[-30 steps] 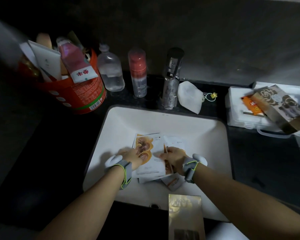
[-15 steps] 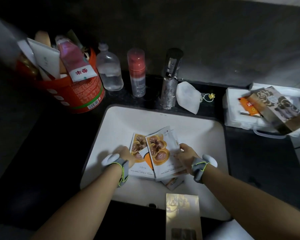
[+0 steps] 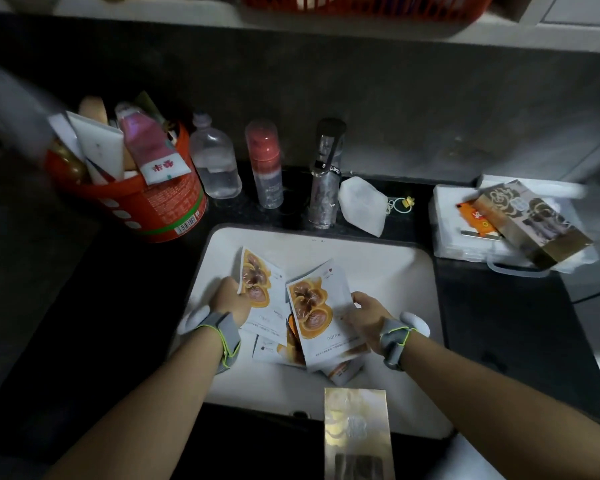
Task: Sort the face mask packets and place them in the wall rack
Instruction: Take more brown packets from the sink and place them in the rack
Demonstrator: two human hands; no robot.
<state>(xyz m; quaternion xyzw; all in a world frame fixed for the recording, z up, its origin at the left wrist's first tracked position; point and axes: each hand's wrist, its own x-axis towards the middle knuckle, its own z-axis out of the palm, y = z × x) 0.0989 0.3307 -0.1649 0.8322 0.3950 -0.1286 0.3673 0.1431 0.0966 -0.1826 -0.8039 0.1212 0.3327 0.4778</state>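
1. where both hands work, a black counter (image 3: 499, 323) spreads out to either side of them.
2. set into it, a white sink (image 3: 378, 251) lies under and around both hands.
3. a red bucket (image 3: 146, 206) crammed with tubes and sachets stands beyond the left hand, well off to its outer side.
4. a white container (image 3: 454, 230) sits beyond the right hand and off to its outer side, with a patterned box (image 3: 530, 220) lying tilted across its top.
5. a gold box (image 3: 357, 434) rests on the sink's near edge, nearer the person than the right hand and between the two forearms.
6. the left packet (image 3: 260, 289), printed with an orange motif, is raised over the basin; the left hand (image 3: 231, 299) grips its outer edge, fingers curled round it.
7. the right packet (image 3: 319, 313), same design, is pinched at its outer edge by the right hand (image 3: 368, 317), thumb on the printed face.
8. loose packets (image 3: 278, 351) lie in the basin under and between the hands, overlapping.
9. a chrome faucet (image 3: 326, 174) stands beyond the hands at the sink's far rim.
10. a clear bottle (image 3: 215, 164) and a red-capped bottle (image 3: 265, 164) stand beyond the left hand, side by side.
11. a white fabric mask (image 3: 362, 206) lies beyond the right hand, just beside the faucet.
12. each wrist wears a grey band edged in yellow-green.
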